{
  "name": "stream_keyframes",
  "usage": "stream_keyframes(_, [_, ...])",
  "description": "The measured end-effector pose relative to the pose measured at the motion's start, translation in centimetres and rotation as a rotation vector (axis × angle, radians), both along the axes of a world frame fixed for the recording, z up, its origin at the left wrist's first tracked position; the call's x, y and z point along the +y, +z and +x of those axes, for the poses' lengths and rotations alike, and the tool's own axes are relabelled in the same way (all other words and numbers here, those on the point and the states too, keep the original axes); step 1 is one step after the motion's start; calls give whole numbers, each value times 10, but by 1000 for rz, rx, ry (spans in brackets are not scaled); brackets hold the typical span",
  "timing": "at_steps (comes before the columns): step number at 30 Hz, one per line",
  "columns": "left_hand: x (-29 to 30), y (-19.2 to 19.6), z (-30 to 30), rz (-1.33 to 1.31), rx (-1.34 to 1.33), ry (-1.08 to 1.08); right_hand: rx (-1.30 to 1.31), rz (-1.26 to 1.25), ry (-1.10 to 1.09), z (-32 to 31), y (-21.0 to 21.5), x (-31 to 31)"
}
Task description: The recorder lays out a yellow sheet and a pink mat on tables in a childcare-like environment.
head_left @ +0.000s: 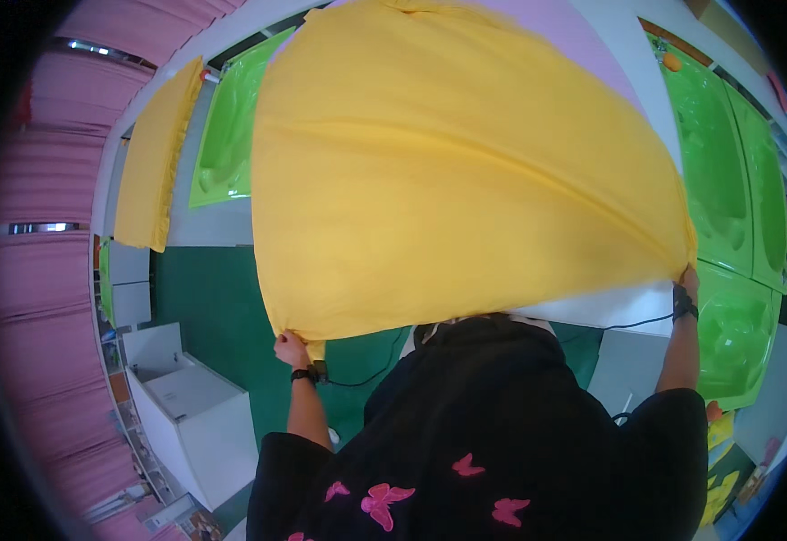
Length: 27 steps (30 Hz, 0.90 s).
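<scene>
A large yellow cloth sheet [448,189] spreads out in front of me, with soft folds running across it toward the right. My left hand [291,347] is closed on its near left corner, where a bit of fabric hangs below the fingers. At the near right corner, my right hand [689,278] grips the edge, its fingers partly hidden by the cloth. The sheet covers most of a white surface [628,305], which shows under its near right edge. Beyond the far edge lies a lilac cloth [583,45].
Glossy green tubs [704,144] line the right side, and another green tub [231,126] stands at the left. A yellow cover [155,158] drapes over a surface farther left. Near the left stands a white cabinet [195,424] on the green floor [200,288]. Black cables lead from both wrists.
</scene>
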<state>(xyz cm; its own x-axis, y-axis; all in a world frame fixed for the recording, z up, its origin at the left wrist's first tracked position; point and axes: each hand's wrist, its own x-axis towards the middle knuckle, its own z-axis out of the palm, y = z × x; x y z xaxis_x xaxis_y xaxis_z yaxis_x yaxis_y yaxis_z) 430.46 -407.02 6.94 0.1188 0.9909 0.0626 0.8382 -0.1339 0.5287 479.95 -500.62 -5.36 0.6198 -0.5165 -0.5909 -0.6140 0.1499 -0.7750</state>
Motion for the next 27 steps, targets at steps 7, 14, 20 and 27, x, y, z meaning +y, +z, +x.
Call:
stream_keyframes(7, [-11,37,26,320,-53,-117,195,-1499,953,7,-25,-77])
stream_keyframes(14, [38,-41,-51,-906,96,-16,143,-1247,722,21,16,17])
stream_keyframes(20, [9,-50,-17,-919,83,-103,274,-848,419,18,60,7])
stream_keyframes(27, [90,-59,-112,-586,350,-391,-62,-373,215,-6,-9,-5])
